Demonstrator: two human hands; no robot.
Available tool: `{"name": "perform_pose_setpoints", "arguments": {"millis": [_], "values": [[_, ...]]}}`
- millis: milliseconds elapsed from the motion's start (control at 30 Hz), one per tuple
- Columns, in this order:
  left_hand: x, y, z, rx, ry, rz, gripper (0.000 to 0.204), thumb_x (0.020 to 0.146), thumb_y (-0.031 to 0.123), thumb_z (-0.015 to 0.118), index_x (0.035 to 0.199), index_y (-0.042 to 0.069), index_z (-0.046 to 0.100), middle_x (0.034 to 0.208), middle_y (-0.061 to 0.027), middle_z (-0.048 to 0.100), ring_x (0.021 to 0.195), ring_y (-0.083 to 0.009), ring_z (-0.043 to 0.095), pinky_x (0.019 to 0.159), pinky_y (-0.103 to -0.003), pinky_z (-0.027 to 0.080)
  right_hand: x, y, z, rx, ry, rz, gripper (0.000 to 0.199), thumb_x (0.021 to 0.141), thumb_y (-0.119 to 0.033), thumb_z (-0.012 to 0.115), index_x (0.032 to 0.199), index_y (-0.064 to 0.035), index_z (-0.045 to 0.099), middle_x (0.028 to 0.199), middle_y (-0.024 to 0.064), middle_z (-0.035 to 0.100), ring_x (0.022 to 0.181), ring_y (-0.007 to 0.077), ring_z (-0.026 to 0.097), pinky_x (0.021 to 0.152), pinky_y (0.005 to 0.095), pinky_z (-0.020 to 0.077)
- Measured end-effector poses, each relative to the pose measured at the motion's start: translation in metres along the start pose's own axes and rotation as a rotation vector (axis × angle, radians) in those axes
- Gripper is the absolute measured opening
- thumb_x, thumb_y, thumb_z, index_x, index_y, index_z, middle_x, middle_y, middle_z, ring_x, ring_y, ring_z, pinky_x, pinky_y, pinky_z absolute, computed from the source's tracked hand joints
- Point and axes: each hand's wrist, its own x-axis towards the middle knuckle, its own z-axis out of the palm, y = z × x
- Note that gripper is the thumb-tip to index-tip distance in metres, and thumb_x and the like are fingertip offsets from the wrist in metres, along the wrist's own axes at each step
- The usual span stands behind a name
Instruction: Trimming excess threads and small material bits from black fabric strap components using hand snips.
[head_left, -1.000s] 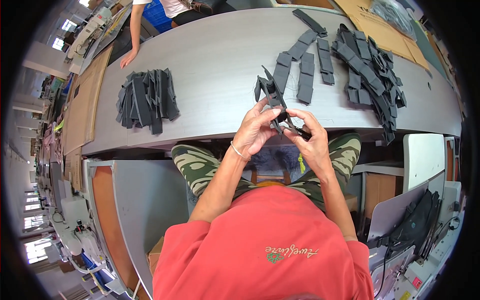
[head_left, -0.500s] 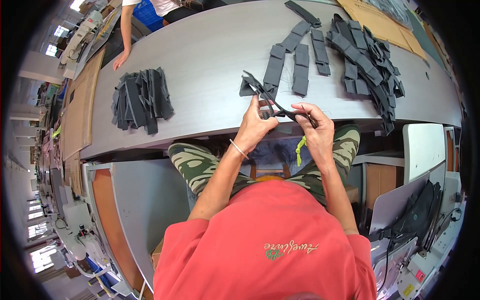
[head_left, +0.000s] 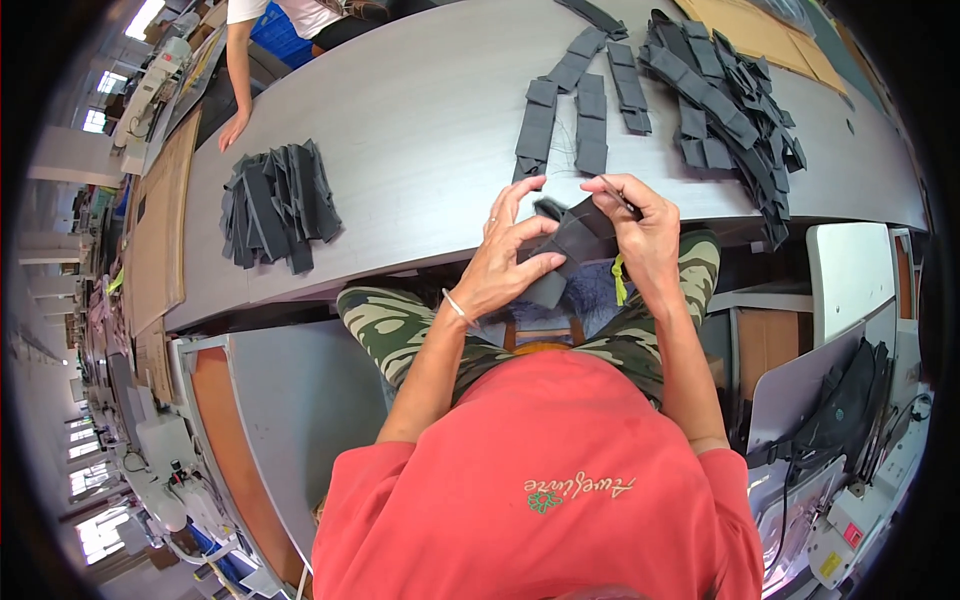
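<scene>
Just past the table's near edge, my left hand (head_left: 508, 258) pinches a dark grey folded fabric strip (head_left: 572, 238) between thumb and fingers, the other fingers spread above it. The strip's right end reaches my right hand (head_left: 645, 230), whose thumb and fingers close on it. Only a dark bit of the scissors (head_left: 622, 198) shows among the right fingers; the rest is hidden. A yellow-green ribbon (head_left: 618, 280) hangs beneath that hand. Beyond my hands lies a chain of joined grey fabric strips (head_left: 536, 130), its near end close to my left fingertips.
On the grey table (head_left: 420, 110) are a neat stack of grey strips (head_left: 280, 205) at left and a tangled heap of strips (head_left: 725, 110) at right. Cardboard (head_left: 770, 40) lies at the far right. Another person's hand (head_left: 234, 130) rests at the far left edge.
The open scissors have gone from between my hands and are mostly hidden in the right one. A grey strip is now held between both hands, nearer my body.
</scene>
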Motion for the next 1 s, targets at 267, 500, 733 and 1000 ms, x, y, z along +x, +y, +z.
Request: {"name": "perform_pose_setpoints", "arguments": {"millis": [267,500,733,1000], "values": [[-0.001,0.009,0.005,-1.052,-0.067,-0.335,0.026,0.089,0.017,0.062,0.107,-0.001,0.057,0.093,-0.0011,0.061,0.084,-0.0055,0.054,0.074,-0.021,0.046,0.02,0.022,0.001,0.054,-0.043,0.046,0.013,0.083,-0.008,0.062,0.095,-0.0055,0.067,0.078,0.0016,0.057,0.072,0.0102,0.052,0.066,0.0233,0.0409],[0.0,-0.001,0.001,-0.951,0.115,-0.38,0.024,0.089,0.015,0.062,0.106,-0.002,0.058,0.093,-0.0015,0.061,0.081,-0.0055,0.055,0.07,-0.021,0.048,-0.003,-0.007,-0.012,-0.231,-0.059,-0.029,0.024,0.08,-0.011,0.065,0.104,-0.0089,0.064,0.086,0.0072,0.062,0.077,0.0193,0.059,0.073,0.0287,0.0461],[0.007,0.001,-0.004,-0.887,0.085,-0.41,0.022,0.088,0.014,0.062,0.104,-0.002,0.06,0.091,-0.0004,0.061,0.081,-0.005,0.054,0.071,-0.02,0.046,-0.012,-0.004,-0.008,-0.297,-0.15,-0.107,0.02,0.077,-0.01,0.066,0.097,-0.0085,0.067,0.085,0.0078,0.066,0.078,0.0234,0.062,0.069,0.0316,0.047],[0.007,-0.001,-0.002,-0.9,0.047,-0.429,0.022,0.087,0.015,0.064,0.102,-0.001,0.06,0.088,0.0002,0.061,0.079,-0.0047,0.054,0.068,-0.02,0.046,-0.01,-0.006,-0.006,-0.53,-0.154,-0.3,0.017,0.075,-0.012,0.067,0.092,-0.0103,0.068,0.075,0.0041,0.063,0.07,0.0217,0.058,0.066,0.0332,0.0441]]}}
